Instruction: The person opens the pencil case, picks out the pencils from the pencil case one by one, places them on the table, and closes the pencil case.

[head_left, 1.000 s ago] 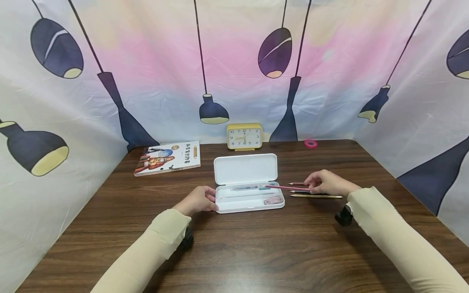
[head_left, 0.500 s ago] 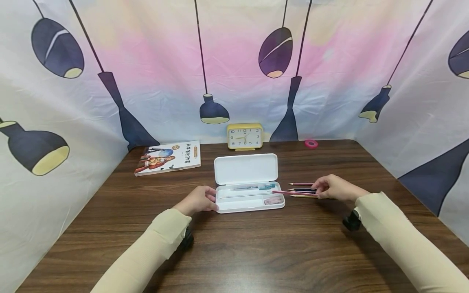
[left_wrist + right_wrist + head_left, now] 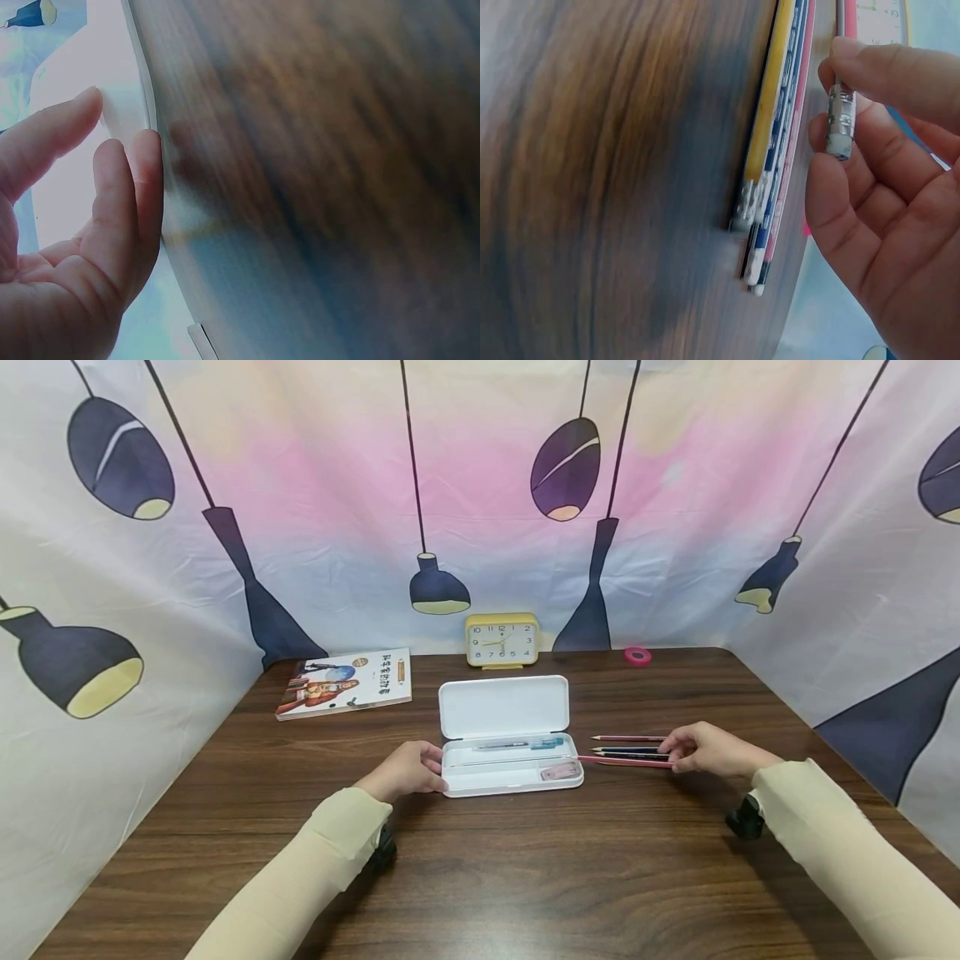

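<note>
Head view: both cream sleeves (image 3: 300,868) reach forward over the table (image 3: 480,885), arms pretty wide apart. Left hand (image 3: 405,772) is just resting at the left end of the open pencil case (image 3: 487,779), fingers loose, not really gripping. Right hand (image 3: 708,750) is off to the right, holding a red pencil (image 3: 626,762) that points left, tip end overlapping the case's right end, more pencils (image 3: 622,749) right beside it. Left wrist: two fingers lie along the case edge, another digit sticks out apart from them. Right wrist: thumb and a finger pinch the red pencil just above its eraser (image 3: 839,145), remaining fingers half curled; a yellow pencil (image 3: 763,135) lies nearby.
</note>
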Action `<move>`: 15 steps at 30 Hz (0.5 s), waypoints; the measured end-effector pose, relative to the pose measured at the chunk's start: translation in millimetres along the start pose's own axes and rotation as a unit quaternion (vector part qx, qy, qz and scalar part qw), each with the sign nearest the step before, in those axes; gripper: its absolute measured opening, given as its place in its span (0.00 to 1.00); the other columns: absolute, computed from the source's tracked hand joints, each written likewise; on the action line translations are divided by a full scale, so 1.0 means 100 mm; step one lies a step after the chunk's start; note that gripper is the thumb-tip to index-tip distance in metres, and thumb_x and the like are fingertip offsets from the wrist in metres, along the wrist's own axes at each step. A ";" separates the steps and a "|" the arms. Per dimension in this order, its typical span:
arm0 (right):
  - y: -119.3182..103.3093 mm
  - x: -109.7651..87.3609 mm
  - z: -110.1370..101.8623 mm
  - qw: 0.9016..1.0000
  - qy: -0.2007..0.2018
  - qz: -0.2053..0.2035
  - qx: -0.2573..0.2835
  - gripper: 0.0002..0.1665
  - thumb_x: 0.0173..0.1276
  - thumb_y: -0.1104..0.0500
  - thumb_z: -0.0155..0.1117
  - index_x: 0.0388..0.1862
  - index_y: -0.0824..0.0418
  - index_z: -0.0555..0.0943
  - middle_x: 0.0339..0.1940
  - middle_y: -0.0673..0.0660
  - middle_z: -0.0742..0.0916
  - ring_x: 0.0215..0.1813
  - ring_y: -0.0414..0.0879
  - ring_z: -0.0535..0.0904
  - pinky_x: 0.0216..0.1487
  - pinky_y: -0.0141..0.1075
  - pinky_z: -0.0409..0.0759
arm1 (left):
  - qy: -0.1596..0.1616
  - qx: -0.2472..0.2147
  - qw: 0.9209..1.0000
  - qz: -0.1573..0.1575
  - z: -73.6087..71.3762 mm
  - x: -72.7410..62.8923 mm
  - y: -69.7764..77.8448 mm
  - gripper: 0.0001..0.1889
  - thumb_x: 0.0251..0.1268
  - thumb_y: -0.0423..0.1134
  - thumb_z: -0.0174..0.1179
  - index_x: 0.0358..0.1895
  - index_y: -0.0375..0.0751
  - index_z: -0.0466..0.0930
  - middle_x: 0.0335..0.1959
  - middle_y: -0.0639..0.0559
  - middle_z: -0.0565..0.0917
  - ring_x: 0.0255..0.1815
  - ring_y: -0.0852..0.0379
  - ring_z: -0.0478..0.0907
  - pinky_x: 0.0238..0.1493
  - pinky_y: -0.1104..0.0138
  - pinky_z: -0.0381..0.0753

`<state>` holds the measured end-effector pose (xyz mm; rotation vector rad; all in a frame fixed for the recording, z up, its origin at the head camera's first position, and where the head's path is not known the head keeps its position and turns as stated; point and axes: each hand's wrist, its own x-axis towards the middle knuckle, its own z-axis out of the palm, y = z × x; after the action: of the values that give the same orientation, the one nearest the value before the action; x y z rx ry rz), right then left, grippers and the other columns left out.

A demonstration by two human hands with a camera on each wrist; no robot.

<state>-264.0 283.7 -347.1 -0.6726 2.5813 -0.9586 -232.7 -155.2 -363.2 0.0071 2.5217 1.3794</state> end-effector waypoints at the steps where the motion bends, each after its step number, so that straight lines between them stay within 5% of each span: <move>1: 0.01 -0.01 -0.01 1.000 0.000 -0.001 0.000 0.15 0.56 0.69 0.58 0.43 0.75 0.73 0.28 0.54 0.79 0.31 0.44 0.73 0.30 0.34 0.74 | 0.001 0.000 1.000 0.001 0.00 0.00 0.00 0.25 0.40 0.22 0.63 0.48 0.25 0.69 0.33 0.42 0.76 0.29 0.55 0.75 0.32 0.65 0.77; 15: 0.16 -0.14 -0.05 1.000 -0.001 0.025 0.008 0.14 0.55 0.70 0.59 0.41 0.75 0.73 0.28 0.55 0.79 0.30 0.46 0.74 0.31 0.35 0.74 | 0.001 -0.002 1.000 0.000 0.00 -0.01 0.01 0.25 0.41 0.22 0.63 0.48 0.25 0.68 0.33 0.42 0.76 0.29 0.55 0.74 0.32 0.65 0.77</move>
<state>-259.7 304.4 -352.3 -0.6006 2.5735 -0.9621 -231.8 -154.9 -362.1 0.0046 2.5198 1.3847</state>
